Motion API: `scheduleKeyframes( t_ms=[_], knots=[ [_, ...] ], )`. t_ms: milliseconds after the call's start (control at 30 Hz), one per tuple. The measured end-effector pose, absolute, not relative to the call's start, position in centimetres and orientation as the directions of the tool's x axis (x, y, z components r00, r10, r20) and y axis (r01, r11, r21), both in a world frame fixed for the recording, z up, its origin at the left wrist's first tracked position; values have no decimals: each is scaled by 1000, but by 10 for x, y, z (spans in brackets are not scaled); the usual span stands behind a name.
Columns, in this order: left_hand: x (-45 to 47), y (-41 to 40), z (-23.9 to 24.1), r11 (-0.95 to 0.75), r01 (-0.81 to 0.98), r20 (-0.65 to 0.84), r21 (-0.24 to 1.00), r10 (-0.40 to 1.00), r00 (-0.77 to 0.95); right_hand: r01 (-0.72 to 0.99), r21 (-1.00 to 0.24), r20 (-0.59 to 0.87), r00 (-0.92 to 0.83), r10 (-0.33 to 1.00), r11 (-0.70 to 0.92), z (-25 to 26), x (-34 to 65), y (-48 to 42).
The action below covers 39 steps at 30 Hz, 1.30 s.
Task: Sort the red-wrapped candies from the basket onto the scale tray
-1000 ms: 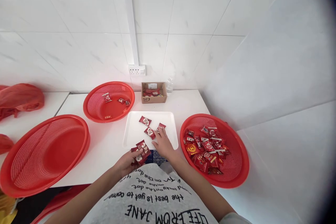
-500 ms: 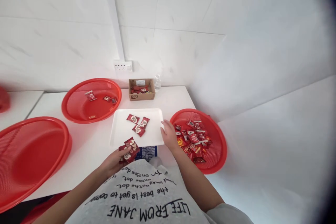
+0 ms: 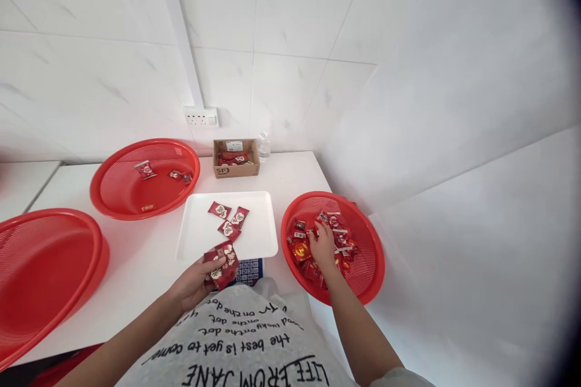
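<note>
A small stack of red sweet packets sits in the left hand, fingers and thumb closed on it, just over the near edge of the white tray and the blue keypad below it. Three more red packets lie loose on the tray, close together. The right hand is down in the red basket on the right, resting on the heap of packets there, fingers curled among them; whether that grip has closed on one I cannot tell. The tray stands in the middle of the white bench. Behind it to the left is another red basket with a few packets, and a third red basket sits at the far left. A small cardboard box stands against the tiled wall below a socket.
</note>
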<state>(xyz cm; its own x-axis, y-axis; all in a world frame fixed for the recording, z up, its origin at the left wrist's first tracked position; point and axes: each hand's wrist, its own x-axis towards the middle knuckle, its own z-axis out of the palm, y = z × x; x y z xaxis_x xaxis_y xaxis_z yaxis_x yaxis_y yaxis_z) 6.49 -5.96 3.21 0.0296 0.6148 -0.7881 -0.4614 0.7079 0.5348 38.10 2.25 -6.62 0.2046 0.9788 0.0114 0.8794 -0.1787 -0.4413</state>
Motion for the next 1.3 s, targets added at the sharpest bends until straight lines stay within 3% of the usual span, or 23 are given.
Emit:
scheduleKeyframes(
  t_ms=[67, 133, 267, 467, 600, 733, 833, 900, 1033, 1200, 1300],
  knots=[
    [64, -59, 30, 674, -499, -770, 545, 638, 21, 849, -528, 172, 84, 981, 20, -51, 351, 32],
    [62, -60, 28, 653, -532, -763, 539, 646, 19, 797, -566, 224, -94, 970, 208, -38, 317, 40],
    [57, -62, 27, 636, -610, -777, 472, 627, 54, 737, -510, 76, -476, 876, 444, -26, 254, 51],
    [51, -65, 39, 599, -678, -777, 427, 627, 65, 669, -421, -148, -717, 681, 613, -27, 210, 65],
    [47, -62, 36, 520, -756, -776, 398, 630, 24, 717, -491, -123, -619, 776, 495, -26, 216, 63],
    [50, -56, 22, 542, -726, -784, 424, 621, 5, 781, -537, -127, -449, 884, 319, -19, 230, 48],
    [59, -52, 16, 603, -648, -779, 464, 626, 25, 568, -816, -144, -381, 913, 108, -5, 237, 22],
    [69, -50, 18, 650, -620, -773, 439, 625, 109, 382, -923, -120, -416, 901, 53, 7, 238, 3],
    [90, -47, 27, 741, -558, -763, 375, 588, 268, 439, -895, -114, -391, 913, 76, 24, 239, -26],
    [104, -43, 26, 756, -477, -766, 448, 600, 231, 374, -924, -93, -428, 899, 82, 19, 262, -21],
    [104, -42, 23, 783, -472, -798, 405, 555, 235, 427, -904, -72, -150, 986, -2, -3, 306, 5]
  ],
)
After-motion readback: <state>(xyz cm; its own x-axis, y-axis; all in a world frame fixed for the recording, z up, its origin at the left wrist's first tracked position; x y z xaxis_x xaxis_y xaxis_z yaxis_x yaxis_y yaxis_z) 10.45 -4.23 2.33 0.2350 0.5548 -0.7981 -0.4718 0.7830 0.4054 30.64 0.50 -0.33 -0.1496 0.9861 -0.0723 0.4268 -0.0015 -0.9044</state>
